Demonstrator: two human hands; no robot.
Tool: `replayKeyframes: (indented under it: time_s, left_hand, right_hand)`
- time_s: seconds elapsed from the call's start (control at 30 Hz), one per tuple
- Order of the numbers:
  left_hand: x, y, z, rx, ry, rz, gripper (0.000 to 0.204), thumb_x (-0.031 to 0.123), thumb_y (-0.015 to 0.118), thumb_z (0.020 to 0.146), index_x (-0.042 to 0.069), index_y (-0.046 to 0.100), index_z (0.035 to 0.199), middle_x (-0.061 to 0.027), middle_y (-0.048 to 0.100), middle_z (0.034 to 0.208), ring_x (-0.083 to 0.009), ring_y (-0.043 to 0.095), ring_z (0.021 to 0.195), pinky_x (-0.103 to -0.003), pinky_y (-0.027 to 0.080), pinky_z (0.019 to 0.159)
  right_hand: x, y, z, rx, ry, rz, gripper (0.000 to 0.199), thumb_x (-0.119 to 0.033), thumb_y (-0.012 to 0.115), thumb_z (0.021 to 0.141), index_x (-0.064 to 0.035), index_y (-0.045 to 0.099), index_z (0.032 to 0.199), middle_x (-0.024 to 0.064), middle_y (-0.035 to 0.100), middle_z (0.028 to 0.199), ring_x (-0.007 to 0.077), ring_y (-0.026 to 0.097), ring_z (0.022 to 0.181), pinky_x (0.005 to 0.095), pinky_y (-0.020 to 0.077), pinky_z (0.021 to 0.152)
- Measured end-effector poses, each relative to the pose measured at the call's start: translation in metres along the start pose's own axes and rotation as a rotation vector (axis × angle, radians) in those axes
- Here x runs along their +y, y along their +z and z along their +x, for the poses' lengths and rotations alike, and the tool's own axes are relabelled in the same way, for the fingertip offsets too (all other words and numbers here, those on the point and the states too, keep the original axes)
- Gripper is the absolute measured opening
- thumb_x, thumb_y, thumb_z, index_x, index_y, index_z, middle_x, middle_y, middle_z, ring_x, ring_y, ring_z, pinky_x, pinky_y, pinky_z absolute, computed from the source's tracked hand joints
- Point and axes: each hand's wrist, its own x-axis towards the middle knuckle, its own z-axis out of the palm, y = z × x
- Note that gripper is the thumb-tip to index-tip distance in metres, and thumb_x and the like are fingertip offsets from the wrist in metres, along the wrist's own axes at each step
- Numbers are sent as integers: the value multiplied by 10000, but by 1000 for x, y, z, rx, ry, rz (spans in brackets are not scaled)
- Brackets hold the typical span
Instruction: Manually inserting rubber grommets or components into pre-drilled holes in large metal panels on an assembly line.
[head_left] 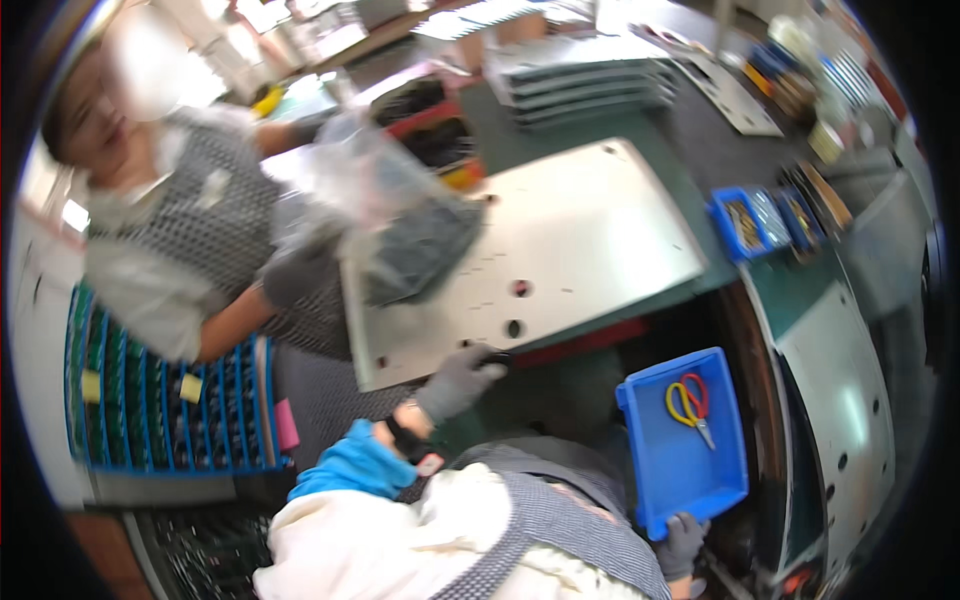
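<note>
My left hand [458, 384], in a grey glove, is closed at the near edge of a pale metal panel [600, 220] with several round holes. A small black piece [496, 358] shows at its fingertips; its kind is too blurred to tell. Down at the right, my right hand [682, 541], also gloved, grips the near rim of a blue plastic tray [655, 490], which is tilted. Inside the tray lies a pair of scissors [690, 408] with one yellow and one red handle.
Across the panel's left end, a co-worker in grey gloves holds a clear plastic bag [420, 240] of dark pieces. Small blue bins [738, 225] of parts stand at the right, above another holed panel [840, 400]. Stacked panels [590, 85] lie behind; a blue rack [170, 400] stands left.
</note>
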Motion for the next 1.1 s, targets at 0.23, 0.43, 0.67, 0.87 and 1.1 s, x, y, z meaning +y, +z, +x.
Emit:
replayKeyframes:
  time_s: [0.23, 0.43, 0.67, 0.87, 1.1]
  left_hand:
    - [-57, -18, -62, 33, -163, -330, 270, 184, 680, 908, 20, 647, 1119, -20, 641, 872, -107, 587, 778, -274, 496, 714]
    - [-104, -25, -126, 289, -214, -349, 348, 237, 702, 888, 19, 640, 1152, -90, 667, 919, -137, 627, 772, -294, 524, 714]
    - [-119, -15, -183, 469, -443, -600, 297, 220, 692, 906, -1, 640, 1097, -45, 637, 837, -121, 594, 681, -279, 491, 587]
    - [-36, 4, -147, 295, -275, -568, 247, 207, 677, 915, 15, 655, 1068, -17, 632, 822, -92, 560, 645, -248, 462, 575]
    - [170, 107, -37, -492, -88, -405, 205, 162, 628, 925, 22, 662, 1072, 1, 627, 797, -46, 526, 644, -201, 420, 573]
  right_hand:
    - [-72, -67, 188, -81, -540, -127, 173, -55, 584, 797, -82, 548, 964, 132, 575, 936, 375, 598, 823, 532, 455, 820]
    - [-109, 19, 306, -211, -874, 25, 229, -66, 658, 737, -125, 593, 949, 72, 624, 972, 325, 628, 904, 440, 501, 848]
    - [-120, 94, 375, -227, -662, -47, 474, 54, 575, 772, -112, 545, 1215, 206, 468, 1425, 434, 608, 1068, 477, 523, 917]
    - [-106, 60, 350, -133, -442, 53, 553, -51, 576, 818, -79, 485, 1363, 279, 468, 1397, 416, 553, 1190, 435, 464, 1030]
    - [-7, -68, 199, -228, -460, 460, 482, -250, 712, 837, -110, 567, 1275, 134, 584, 1217, 342, 616, 1083, 423, 531, 884]
